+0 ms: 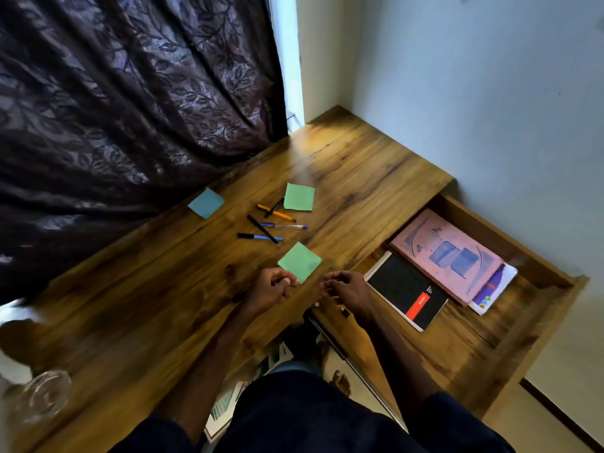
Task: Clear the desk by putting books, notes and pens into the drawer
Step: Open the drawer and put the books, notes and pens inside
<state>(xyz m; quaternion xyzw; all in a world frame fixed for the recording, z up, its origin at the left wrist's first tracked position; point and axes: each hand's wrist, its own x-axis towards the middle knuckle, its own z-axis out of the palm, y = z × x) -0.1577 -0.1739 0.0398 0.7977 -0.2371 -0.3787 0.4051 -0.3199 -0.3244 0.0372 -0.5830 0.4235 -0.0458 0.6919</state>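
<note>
On the wooden desk (163, 289) lie a blue sticky note (206, 202), a far green note (299, 197) and a near green note (300, 261). Several pens (271, 225) are scattered between the notes. At the right, the open drawer (490, 230) holds a pink book (447, 253) on top of a white and purple book (493, 289), and beside them a black spiral notebook (405, 289). My left hand (273, 287) is curled at the near green note's front corner; whether it grips the note is unclear. My right hand (349, 289) hovers loosely curled beside it, holding nothing visible.
A dark patterned curtain (114, 109) hangs over the desk's left side. A clear glass object (42, 395) stands at the desk's near left corner. Pale walls close in the back and the right. Papers (225, 407) lie on the floor under the desk, near my foot.
</note>
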